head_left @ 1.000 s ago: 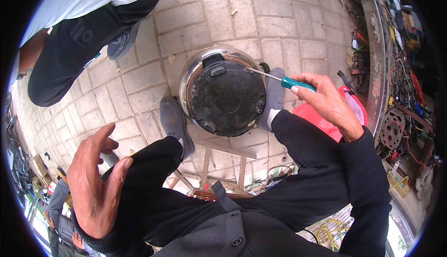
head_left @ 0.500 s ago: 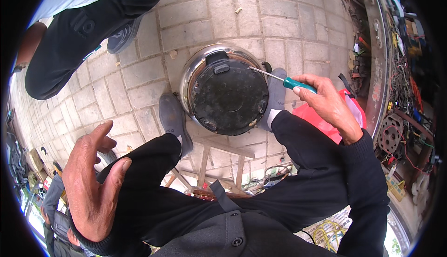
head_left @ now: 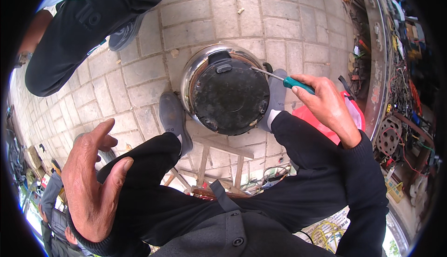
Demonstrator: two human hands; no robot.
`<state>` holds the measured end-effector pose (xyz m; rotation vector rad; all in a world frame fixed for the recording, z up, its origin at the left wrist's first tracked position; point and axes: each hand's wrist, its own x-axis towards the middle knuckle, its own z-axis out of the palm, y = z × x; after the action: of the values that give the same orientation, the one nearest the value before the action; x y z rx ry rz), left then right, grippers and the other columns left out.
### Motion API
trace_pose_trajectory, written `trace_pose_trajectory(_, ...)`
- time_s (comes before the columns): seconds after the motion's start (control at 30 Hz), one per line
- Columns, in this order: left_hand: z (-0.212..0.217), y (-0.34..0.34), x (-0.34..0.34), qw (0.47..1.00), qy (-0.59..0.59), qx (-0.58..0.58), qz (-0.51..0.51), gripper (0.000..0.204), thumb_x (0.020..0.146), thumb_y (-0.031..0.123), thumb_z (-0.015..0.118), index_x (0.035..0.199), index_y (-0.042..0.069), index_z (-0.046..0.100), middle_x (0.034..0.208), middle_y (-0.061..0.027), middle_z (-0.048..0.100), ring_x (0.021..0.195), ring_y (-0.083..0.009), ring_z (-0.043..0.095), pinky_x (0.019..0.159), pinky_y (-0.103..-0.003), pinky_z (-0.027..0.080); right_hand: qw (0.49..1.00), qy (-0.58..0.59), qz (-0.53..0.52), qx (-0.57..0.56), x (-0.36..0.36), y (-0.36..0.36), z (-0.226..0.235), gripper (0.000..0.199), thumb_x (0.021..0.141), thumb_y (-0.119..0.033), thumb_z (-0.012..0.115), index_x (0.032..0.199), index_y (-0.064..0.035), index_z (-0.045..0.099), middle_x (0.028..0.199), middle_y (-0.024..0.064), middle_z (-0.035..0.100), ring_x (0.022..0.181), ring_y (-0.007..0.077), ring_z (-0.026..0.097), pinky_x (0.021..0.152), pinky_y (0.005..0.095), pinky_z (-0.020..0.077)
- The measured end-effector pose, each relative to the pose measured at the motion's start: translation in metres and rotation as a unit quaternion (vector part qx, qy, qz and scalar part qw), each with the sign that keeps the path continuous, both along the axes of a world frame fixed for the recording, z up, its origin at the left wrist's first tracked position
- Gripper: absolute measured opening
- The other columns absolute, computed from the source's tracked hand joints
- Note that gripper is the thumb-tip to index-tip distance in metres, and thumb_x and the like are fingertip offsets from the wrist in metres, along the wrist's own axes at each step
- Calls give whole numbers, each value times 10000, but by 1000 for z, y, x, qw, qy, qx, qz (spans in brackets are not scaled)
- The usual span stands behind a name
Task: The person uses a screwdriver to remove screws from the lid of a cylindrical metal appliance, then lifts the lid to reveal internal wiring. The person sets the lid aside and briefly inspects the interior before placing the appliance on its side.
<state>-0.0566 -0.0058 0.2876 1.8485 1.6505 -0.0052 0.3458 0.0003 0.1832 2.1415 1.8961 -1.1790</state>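
Observation:
A round metal cooker (head_left: 226,94) lies upside down on the paving between my two grey shoes, its dirty black base facing up. My right hand (head_left: 328,107) grips a screwdriver with a green handle (head_left: 298,84); its thin shaft reaches left and its tip touches the upper right rim of the base. My left hand (head_left: 93,182) hangs open above my left knee, fingers spread, holding nothing and well away from the cooker.
Another person in dark trousers and a grey shoe (head_left: 79,29) stands at the upper left. A red plastic bag (head_left: 326,122) lies under my right arm. Cluttered parts, wires and a metal edge (head_left: 375,71) fill the right side. A wooden stool frame (head_left: 219,164) shows below my legs.
My left hand has drifted slightly right and up with its fingers still spread. The right hand and screwdriver stay at the cooker's rim.

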Motion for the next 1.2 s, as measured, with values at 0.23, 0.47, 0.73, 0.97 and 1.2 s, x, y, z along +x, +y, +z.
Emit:
trace_pose_trajectory(0.23, 2, -1, 0, 1000, -1, 5, -4, 526, 871, 105, 782, 1350, -6, 598, 1019, -195, 664, 950, -300, 666, 864, -396, 530, 999, -16, 29, 38, -15, 6, 8, 346, 930, -192, 632, 1212, 3, 681, 966, 218, 732, 880, 342, 723, 811, 405, 534)
trace_pose_trajectory(0.47, 2, -1, 0, 1000, -6, 18, -9, 520, 867, 112, 789, 1341, -7, 609, 1012, -192, 672, 917, -297, 663, 835, -389, 528, 998, -52, 40, 23, -26, 12, 16, 336, 927, -178, 634, 1201, 2, 708, 1074, 224, 735, 1007, 383, 711, 878, 410, 535)
trace_pose_trajectory(0.73, -3, 3, -2, 999, -13, 43, -29, 496, 858, 108, 793, 1303, -15, 612, 965, -182, 675, 885, -306, 655, 801, -385, 522, 987, -88, 104, 90, -24, 5, 9, 319, 927, -192, 673, 1184, -10, 726, 1129, 221, 722, 1085, 400, 675, 920, 431, 528)
trace_pose_trajectory(0.97, -32, 4, -13, 988, -152, 14, 18, 321, 980, 183, 708, 1213, -25, 635, 951, -154, 688, 806, -238, 637, 750, -351, 515, 991, 91, -49, 81, -23, -1, 9, 408, 946, -284, 700, 1232, 6, 671, 901, 117, 714, 831, 248, 675, 739, 366, 510)
trace_pose_trajectory(1.2, -160, -11, 20, 867, -368, -223, 251, 403, 1055, 204, 592, 1328, -89, 554, 1080, -154, 715, 921, -187, 696, 821, -280, 566, 889, 304, -342, -11, -19, -48, -25, 185, 890, -189, 724, 943, -60, 602, 762, -1, 606, 647, 90, 577, 559, 251, 456)
